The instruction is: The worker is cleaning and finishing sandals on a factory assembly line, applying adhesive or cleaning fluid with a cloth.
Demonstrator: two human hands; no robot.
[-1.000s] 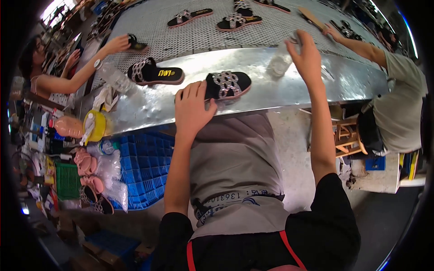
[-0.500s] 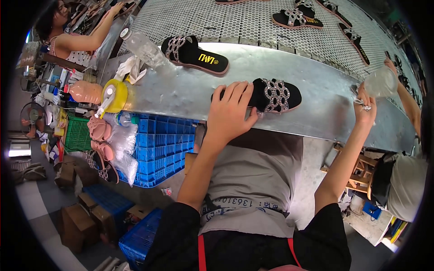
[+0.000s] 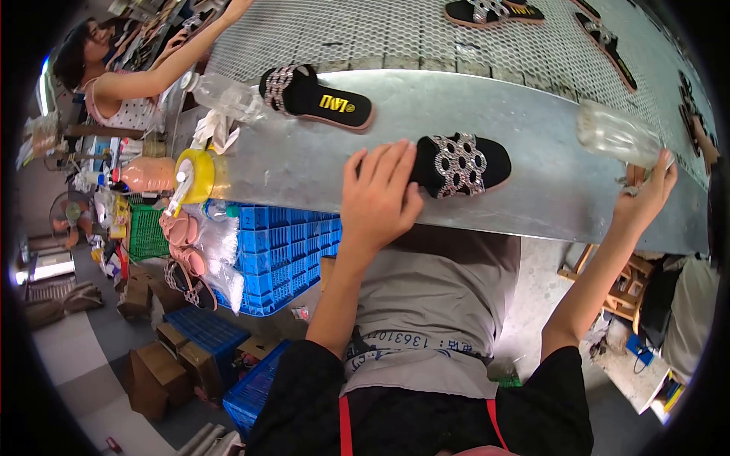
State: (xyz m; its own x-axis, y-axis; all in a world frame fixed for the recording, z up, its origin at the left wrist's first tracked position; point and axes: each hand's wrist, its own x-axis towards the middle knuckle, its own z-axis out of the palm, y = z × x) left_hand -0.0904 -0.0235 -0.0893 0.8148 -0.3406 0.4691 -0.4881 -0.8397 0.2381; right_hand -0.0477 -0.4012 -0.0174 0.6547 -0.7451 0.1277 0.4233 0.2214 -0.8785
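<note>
A black slide sandal (image 3: pixel 498 163) with a jewelled, cut-out strap lies on the metal bench ledge in front of me, its toe pointing right. My left hand (image 3: pixel 378 199) is closed over its heel end, fingers together on top and thumb at the near side. Off to the right, my right hand (image 3: pixel 646 191) pinches a small brownish and whitish thing that I cannot make out. Its fingertips are at the end of a clear plastic container (image 3: pixel 617 135), which looks tilted; whether they grip it is unclear. Another matching sandal (image 3: pixel 338 108) rests farther back on the ledge.
A mesh conveyor (image 3: pixel 365 42) carrying more sandals runs behind the metal ledge (image 3: pixel 289 171). At left stand a clear bottle (image 3: pixel 228 95), a yellow round container (image 3: pixel 199 176) and a co-worker (image 3: pixel 125 83) with arms stretched out. Below is a blue crate (image 3: pixel 281 258).
My right hand has moved to the right, and the clear container now tilts leftward from its fingertips. My left hand stays at the sandal's heel. The co-worker's arm reaches farther up.
</note>
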